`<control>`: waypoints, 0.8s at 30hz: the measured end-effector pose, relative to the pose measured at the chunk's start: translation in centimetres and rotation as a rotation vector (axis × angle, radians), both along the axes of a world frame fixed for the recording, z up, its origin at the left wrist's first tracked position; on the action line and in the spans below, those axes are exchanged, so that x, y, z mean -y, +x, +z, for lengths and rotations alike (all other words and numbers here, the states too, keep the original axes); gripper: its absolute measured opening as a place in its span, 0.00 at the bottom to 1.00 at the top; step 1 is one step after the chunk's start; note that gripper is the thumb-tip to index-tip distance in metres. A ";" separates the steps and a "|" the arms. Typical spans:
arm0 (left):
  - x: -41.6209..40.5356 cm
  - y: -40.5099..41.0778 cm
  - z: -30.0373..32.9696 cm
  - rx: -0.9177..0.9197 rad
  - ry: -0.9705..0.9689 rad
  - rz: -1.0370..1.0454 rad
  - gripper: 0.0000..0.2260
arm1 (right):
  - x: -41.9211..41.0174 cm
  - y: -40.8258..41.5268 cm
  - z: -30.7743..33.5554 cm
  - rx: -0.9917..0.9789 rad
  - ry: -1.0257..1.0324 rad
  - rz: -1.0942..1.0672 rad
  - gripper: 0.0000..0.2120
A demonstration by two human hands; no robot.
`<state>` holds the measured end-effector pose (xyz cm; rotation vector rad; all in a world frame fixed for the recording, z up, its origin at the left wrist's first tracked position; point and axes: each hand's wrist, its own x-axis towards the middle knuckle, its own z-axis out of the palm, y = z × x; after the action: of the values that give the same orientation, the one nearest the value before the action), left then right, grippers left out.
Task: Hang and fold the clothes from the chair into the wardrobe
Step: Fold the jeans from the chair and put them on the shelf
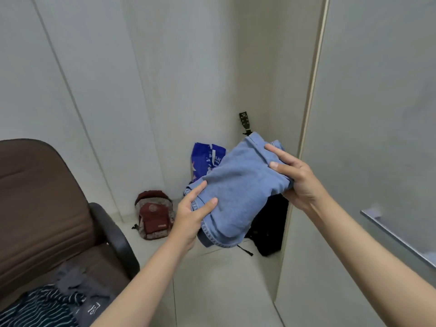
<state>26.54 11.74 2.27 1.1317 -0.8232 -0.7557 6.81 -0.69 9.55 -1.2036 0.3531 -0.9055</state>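
The wardrobe door (377,114) stands right of the folded blue jeans (238,192), its pale edge just beside them. Left and below, the brown chair (40,208) carries striped and grey clothes (54,300). Bare floor (224,291) lies under the jeans. Left hand (188,215) and right hand (297,178) each keep a clamped grip on the jeans.

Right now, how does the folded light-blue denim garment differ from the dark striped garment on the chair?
The folded light-blue denim garment is held in the air between the left hand and right hand; the dark striped garment lies untouched on the brown padded chair. The denim is a compact folded bundle; the striped one is rumpled and spread loosely. The denim is plain pale blue; the other is dark with thin light stripes. Both are clothes not yet in the wardrobe.
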 end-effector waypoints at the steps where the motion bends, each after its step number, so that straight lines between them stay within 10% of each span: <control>1: -0.6 -0.5 0.2 -0.013 -0.001 -0.042 0.21 | -1.4 -1.0 0.0 0.010 0.003 -0.037 0.24; 24: -10.1 -26.4 4.5 0.101 0.117 -0.881 0.26 | -29.6 -33.2 2.0 -0.216 0.049 -0.777 0.30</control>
<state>0.12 21.87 6.76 0.8861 -1.4029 -1.4908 -26.37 28.94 11.59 -1.1261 1.0572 -1.4161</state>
